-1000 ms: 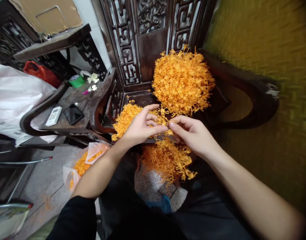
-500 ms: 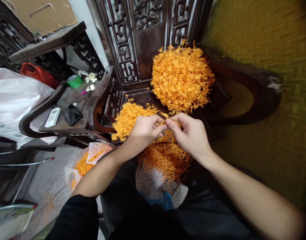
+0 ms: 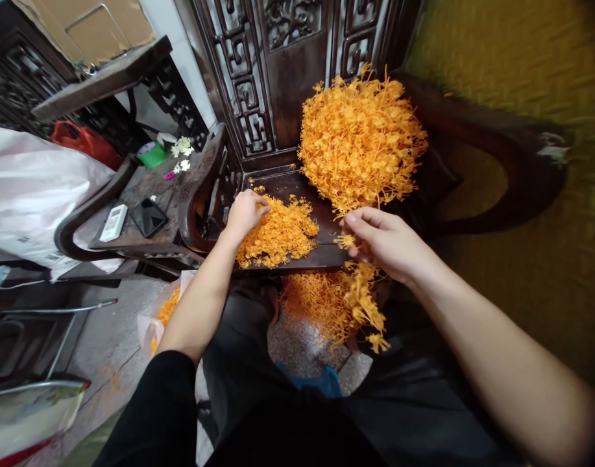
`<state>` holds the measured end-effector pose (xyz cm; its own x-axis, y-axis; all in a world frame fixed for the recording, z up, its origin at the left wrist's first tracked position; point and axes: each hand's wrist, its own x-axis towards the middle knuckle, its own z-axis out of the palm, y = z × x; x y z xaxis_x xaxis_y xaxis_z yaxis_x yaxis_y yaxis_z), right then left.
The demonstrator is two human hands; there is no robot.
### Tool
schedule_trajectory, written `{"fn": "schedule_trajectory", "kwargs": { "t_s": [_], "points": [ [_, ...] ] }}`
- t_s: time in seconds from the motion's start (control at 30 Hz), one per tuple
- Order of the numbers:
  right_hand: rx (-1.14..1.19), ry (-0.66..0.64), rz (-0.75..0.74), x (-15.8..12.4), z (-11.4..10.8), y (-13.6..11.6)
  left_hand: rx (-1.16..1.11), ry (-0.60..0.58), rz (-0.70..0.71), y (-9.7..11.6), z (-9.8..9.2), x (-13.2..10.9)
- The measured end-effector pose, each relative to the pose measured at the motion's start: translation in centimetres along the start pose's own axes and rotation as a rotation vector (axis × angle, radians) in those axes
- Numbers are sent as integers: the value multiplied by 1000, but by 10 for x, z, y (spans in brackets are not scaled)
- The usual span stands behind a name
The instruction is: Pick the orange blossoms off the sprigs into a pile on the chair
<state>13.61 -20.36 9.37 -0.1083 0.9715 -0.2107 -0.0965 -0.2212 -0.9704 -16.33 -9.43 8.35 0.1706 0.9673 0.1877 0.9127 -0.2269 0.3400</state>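
Note:
My right hand (image 3: pixel 381 241) is closed on a cluster of orange plastic flower pieces (image 3: pixel 361 295), which dangles below the fingers; one spidery piece sticks out to the left. My left hand (image 3: pixel 247 213) has its fingers curled together at the left edge of a low pile of small orange pieces (image 3: pixel 282 237). What those fingertips hold, if anything, is hidden. Behind my right hand rises a big round heap of orange spidery flower pieces (image 3: pixel 363 143). Both lie on a dark wooden chair seat (image 3: pixel 326 259). Below the seat is a tangle of thin orange strands (image 3: pixel 316 298).
A curved chair arm (image 3: pixel 525 162) stands at right. On the side table (image 3: pixel 132 188) at left are a white remote (image 3: pixel 114 222), a black object (image 3: pixel 149 217) and green tape (image 3: pixel 152 154). A plastic bag of orange bits (image 3: pixel 168 305) sits on the floor, near a blue object (image 3: pixel 316 383).
My hands were together at the centre over the strands. Now the left has moved away to the small pile, while the right stays near the middle with the orange cluster hanging from it.

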Motion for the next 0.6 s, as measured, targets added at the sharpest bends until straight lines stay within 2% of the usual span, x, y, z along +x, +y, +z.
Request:
{"fn": "schedule_trajectory", "kwargs": {
  "t_s": [0.1, 0.17, 0.23, 0.3, 0.33, 0.37, 0.43, 0.5, 0.6],
  "points": [
    [49, -4, 26, 2, 0, 2, 66, -65, -6, -4, 5, 0],
    [96, -15, 60, 4, -2, 1, 58, -55, -3, 5, 0, -6],
    [146, -22, 76, 5, -3, 1, -45, 3, 38, 26, -6, -16],
    [178, -12, 51, 5, 0, 2, -284, 13, 94, 55, -8, -30],
    [184, 0, 22, 5, 3, 3, -447, -50, 93, 72, -7, -39],
    [186, 18, -12, 5, 6, 4, -592, -168, 88, 88, -4, -48],
    [168, 59, -75, 7, 12, 7, -762, -348, 44, 117, 1, -66],
    [111, 111, -137, 12, 15, 9, -858, -425, -32, 138, 2, -80],
    [84, 274, -187, 26, 6, 3, -953, -525, -102, 152, -14, -94]
  ]
}}
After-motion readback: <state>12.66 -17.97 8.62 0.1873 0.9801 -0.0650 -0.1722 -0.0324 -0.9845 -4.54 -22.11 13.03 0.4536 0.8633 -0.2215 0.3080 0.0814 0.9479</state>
